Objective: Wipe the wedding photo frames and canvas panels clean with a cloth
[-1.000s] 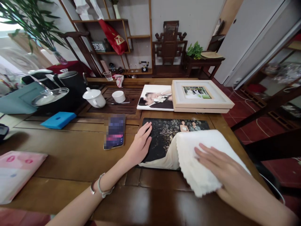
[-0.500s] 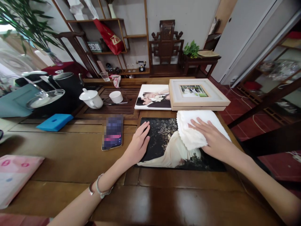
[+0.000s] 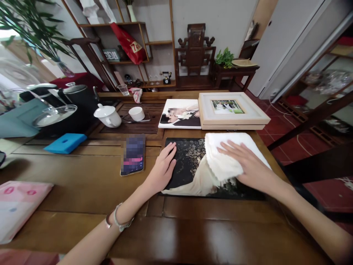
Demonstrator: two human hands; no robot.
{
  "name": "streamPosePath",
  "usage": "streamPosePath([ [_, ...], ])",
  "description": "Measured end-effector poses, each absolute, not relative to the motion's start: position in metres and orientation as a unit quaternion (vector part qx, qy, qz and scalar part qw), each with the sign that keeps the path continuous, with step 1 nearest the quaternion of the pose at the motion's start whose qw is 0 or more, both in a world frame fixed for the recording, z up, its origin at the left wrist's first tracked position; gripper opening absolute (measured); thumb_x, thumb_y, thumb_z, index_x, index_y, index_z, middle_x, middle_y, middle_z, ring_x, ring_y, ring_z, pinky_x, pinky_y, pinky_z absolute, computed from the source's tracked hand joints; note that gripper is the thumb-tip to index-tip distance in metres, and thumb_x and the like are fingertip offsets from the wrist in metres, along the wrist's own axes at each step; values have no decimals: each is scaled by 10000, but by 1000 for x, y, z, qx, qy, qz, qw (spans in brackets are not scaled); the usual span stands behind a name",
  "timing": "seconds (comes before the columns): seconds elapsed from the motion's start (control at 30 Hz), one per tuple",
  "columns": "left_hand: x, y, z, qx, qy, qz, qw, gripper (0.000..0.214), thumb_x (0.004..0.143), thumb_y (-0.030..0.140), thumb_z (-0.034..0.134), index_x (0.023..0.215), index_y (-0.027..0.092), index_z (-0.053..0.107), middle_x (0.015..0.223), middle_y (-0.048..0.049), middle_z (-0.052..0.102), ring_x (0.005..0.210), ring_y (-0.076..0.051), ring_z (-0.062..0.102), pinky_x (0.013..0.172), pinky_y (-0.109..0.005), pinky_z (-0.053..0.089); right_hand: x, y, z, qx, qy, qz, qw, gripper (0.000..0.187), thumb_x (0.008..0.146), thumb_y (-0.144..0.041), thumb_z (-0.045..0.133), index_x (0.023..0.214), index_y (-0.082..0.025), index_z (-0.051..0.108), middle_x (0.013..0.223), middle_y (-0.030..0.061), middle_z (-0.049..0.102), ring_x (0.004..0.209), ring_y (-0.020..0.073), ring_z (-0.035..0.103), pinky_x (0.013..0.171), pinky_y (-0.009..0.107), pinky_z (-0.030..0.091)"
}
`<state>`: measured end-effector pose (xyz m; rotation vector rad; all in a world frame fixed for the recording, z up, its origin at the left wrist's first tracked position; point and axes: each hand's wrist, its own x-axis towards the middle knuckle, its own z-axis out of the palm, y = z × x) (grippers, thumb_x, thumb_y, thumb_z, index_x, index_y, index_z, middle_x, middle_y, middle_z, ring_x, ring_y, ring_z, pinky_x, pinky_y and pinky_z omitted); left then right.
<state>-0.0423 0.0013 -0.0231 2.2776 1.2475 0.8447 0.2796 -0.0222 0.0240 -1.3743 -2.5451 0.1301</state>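
Note:
A dark photo panel (image 3: 187,165) showing a pale flowing dress lies flat on the wooden table (image 3: 110,198). My left hand (image 3: 163,169) rests along the panel's left edge, fingers stretched out and holding nothing. On the panel's right part lies a folded white cloth (image 3: 220,151), hiding much of the picture. My right hand (image 3: 245,160) presses flat on this cloth with its fingers spread. Behind the panel stand a white-edged photo print (image 3: 182,116) and a light wooden picture frame (image 3: 234,125), side by side.
Left of my left hand lies a phone (image 3: 133,154). A blue block (image 3: 65,143), a lidded white cup (image 3: 107,116) and a small white bowl (image 3: 136,114) are farther left. A pink and white packet (image 3: 22,206) lies at the near left. Dark chair parts (image 3: 320,162) stand at the right.
My right hand and the white cloth have shifted slightly left and toward me over the panel. My left hand stays at the panel's left edge.

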Motion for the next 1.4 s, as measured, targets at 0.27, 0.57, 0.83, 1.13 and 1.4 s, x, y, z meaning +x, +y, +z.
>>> streamPosePath([
  [0.27,-42,1,-26,812,442,322,203,458,1007,252,307,1456,200,374,1539,-130,351,1458,-245,255,1191,-524,226,257,-44,26,-502,-859,12,100,852,606,-77,472,1446,-195,396,1514,115,389,1404,328,308,1092,613,307],
  [0.57,-44,2,-28,814,426,335,207,462,1004,230,302,1459,207,373,1537,-122,358,1462,-231,249,1199,-508,217,230,-86,42,-456,-888,39,44,904,565,-91,500,1454,-222,401,1504,109,404,1389,346,334,1082,615,329],
  [0.83,-46,3,-27,815,419,340,213,464,993,215,327,1453,240,385,1527,-105,379,1453,-232,274,1192,-521,231,217,-15,23,-529,-845,-23,71,765,673,-164,557,1420,-75,421,1524,212,331,1424,407,203,1114,651,176],
  [1.13,-46,5,-26,815,425,332,212,463,986,208,335,1444,210,406,1522,-129,382,1445,-240,291,1189,-515,248,172,-93,34,-394,-917,37,50,846,706,-370,654,1430,-11,402,1528,261,261,1419,461,150,1103,678,181],
  [1.4,-45,4,-27,806,436,339,213,461,984,209,341,1439,209,413,1520,-121,388,1444,-241,296,1192,-516,243,125,-70,37,-474,-878,-69,-12,802,723,-373,644,1309,149,474,1397,396,370,1319,561,305,1019,715,293],
])
